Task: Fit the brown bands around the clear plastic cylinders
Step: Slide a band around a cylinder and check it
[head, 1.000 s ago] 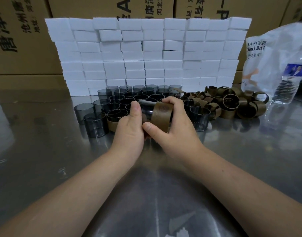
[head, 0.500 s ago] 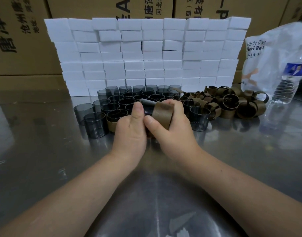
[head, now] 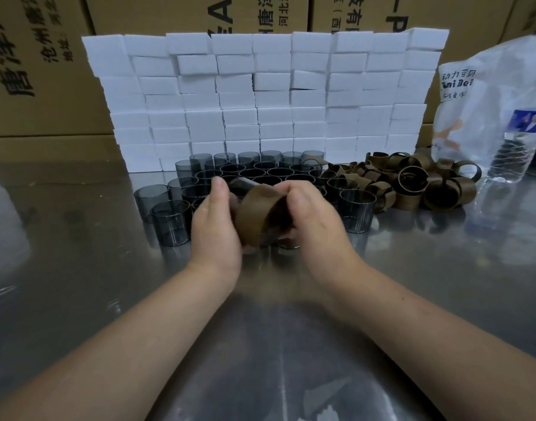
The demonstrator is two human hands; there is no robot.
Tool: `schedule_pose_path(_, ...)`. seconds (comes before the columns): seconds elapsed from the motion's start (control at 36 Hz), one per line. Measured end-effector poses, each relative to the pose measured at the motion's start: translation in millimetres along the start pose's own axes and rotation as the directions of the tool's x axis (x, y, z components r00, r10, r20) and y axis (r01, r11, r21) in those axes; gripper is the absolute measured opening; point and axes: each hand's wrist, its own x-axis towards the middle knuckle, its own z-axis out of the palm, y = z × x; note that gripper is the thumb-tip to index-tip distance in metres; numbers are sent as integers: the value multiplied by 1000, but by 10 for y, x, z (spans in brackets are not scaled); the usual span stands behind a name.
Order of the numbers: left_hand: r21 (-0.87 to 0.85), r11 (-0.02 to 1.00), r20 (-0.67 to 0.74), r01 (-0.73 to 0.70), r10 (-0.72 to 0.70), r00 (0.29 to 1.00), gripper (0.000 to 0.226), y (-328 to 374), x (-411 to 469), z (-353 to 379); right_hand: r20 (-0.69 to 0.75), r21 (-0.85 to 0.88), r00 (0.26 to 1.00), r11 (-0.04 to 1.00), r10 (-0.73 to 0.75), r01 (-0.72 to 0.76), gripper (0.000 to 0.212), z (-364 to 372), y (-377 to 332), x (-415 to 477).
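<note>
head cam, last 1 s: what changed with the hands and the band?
The brown band slid left, further onto the held cylinder; only a sliver of it now shows by the left thumb, and the pair has tilted. Nothing was picked up or let go: the left hand still grips the cylinder, the right hand the band. Standing cylinders, loose bands, white blocks and bottle are unchanged.

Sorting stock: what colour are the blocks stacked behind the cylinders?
The blocks are plain white; head view shows them best.
</note>
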Motion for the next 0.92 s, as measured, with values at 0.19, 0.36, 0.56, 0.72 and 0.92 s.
schedule_pose_path(0.19,-263,894,382,363,-249,890,58,92,-46,-9,-50,165,999,986,-3,11,36,-46,-22,46)
schedule_pose_path(0.36,-181,942,336,282,-211,918,49,70,-78,29,95,421,991,898,97,-128,45,23,-17,18)
schedule_pose_path(0.56,-20,1000,208,-4,8,978,59,-38,-46,62,-210,344,964,935,164,-84,39,47,10,77)
schedule_pose_path(0.72,38,983,302,-178,159,940,43,-80,-113,35,-203,182,975,982,89,-52,40,17,8,66)
schedule_pose_path(0.92,45,978,347,-203,175,921,28,-108,-86,9,-45,466,960,856,275,-223,45,40,17,60)
